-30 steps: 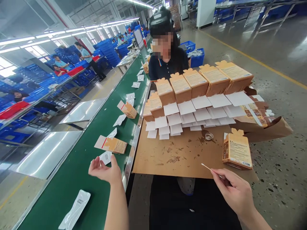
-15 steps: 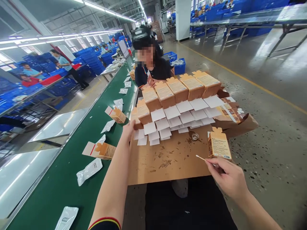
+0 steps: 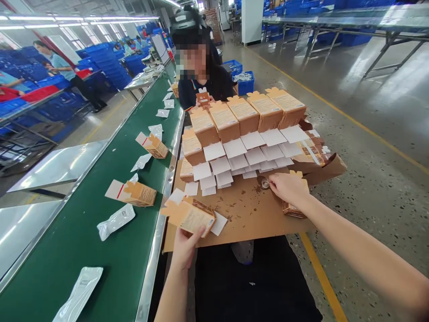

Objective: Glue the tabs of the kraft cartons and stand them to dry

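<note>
Held in my left hand (image 3: pixel 187 245) is a small orange-brown carton (image 3: pixel 191 215), tilted, with its end flaps standing out. My right hand (image 3: pixel 287 187) is closed, its fingertips at a small clear round dish (image 3: pixel 265 184) on the cardboard sheet (image 3: pixel 246 223). The cotton swab seen in that hand a moment ago is hidden by the fingers now. Partly behind my right wrist stands another carton (image 3: pixel 292 209). Beyond both hands rises a stack of open cartons (image 3: pixel 225 124), with white flaps (image 3: pixel 221 166) hanging towards me.
On the left runs a green conveyor belt (image 3: pixel 117 255) carrying cartons (image 3: pixel 142 195) and white sachets (image 3: pixel 115 222). A co-worker (image 3: pixel 214 80) sits behind the stack, holding a brown carton. Torn brown cardboard (image 3: pixel 330 170) juts out at right. Blue crates (image 3: pixel 246 82) stand on the floor.
My left hand has come from the stack's left side towards me, now with a carton in it. My right hand has moved forward and left to the dish.
</note>
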### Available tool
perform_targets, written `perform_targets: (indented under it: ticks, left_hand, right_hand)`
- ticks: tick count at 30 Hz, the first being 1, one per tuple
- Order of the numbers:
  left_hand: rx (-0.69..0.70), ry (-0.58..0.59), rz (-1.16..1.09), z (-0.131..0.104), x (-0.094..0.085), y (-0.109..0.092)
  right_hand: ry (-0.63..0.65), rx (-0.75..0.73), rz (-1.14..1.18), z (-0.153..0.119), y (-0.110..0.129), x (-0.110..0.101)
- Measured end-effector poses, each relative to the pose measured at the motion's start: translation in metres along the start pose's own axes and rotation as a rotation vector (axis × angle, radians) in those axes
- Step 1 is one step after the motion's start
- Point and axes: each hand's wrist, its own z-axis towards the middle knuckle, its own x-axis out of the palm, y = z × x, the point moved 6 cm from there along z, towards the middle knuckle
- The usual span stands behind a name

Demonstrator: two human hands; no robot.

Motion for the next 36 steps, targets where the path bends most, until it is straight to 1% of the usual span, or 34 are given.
perform_targets:
  ticks: [2, 5, 6, 8, 10, 12, 14, 15, 17, 19, 21, 25, 29, 31, 33, 36]
  left_hand:
    - [0.001, 0.0, 0.025, -0.003, 0.011, 0.006]
    - [0.009, 0.002, 0.025, 0.004, 0.02, 0.004]
    - [0.007, 0.0, 0.024, 0.008, 0.021, 0.002]
    - [-0.011, 0.008, 0.029, 0.013, 0.022, 0.0]
    - [-0.028, 0.021, 0.042, 0.016, 0.021, -0.001]
    - [-0.033, 0.03, 0.058, 0.016, 0.02, -0.001]
    - [-0.019, 0.025, 0.073, 0.015, 0.018, -0.003]
    - [-0.014, 0.028, 0.082, 0.014, 0.018, -0.004]
    - [-0.003, 0.044, 0.104, 0.012, 0.019, -0.006]
    - [0.008, 0.056, 0.125, 0.01, 0.021, -0.008]
    - [0.03, 0.048, 0.135, 0.008, 0.023, -0.008]
    - [0.136, -0.013, 0.186, 0.002, 0.025, -0.003]
    - [0.236, -0.034, 0.445, -0.007, 0.024, 0.005]
    - [0.272, -0.065, 0.547, -0.012, 0.022, 0.006]
    - [0.293, -0.101, 0.595, -0.014, 0.019, 0.007]
    - [0.28, -0.107, 0.657, -0.012, 0.016, 0.007]
  right_hand:
    - [-0.005, -0.016, 0.015, 0.001, -0.004, -0.003]
    - [-0.039, -0.028, 0.041, -0.011, 0.0, -0.014]
    - [-0.051, -0.032, 0.056, -0.019, 0.007, -0.016]
    - [-0.079, -0.052, 0.118, -0.044, 0.032, -0.01]
    - [-0.132, -0.097, 0.262, -0.071, 0.071, 0.008]
    - [-0.13, -0.121, 0.377, -0.094, 0.114, 0.038]
    - [-0.115, -0.128, 0.403, -0.107, 0.149, 0.071]
    - [-0.102, -0.133, 0.388, -0.109, 0.163, 0.085]
    - [-0.084, -0.143, 0.361, -0.11, 0.177, 0.105]
    - [-0.08, -0.149, 0.354, -0.109, 0.178, 0.112]
    - [-0.09, -0.142, 0.356, -0.109, 0.171, 0.11]
    - [-0.152, -0.111, 0.378, -0.116, 0.154, 0.093]
    - [-0.282, -0.078, 0.459, -0.129, 0.142, 0.075]
    - [-0.312, -0.062, 0.472, -0.134, 0.138, 0.069]
    - [-0.327, -0.045, 0.469, -0.139, 0.135, 0.064]
    - [-0.351, -0.036, 0.461, -0.144, 0.132, 0.056]
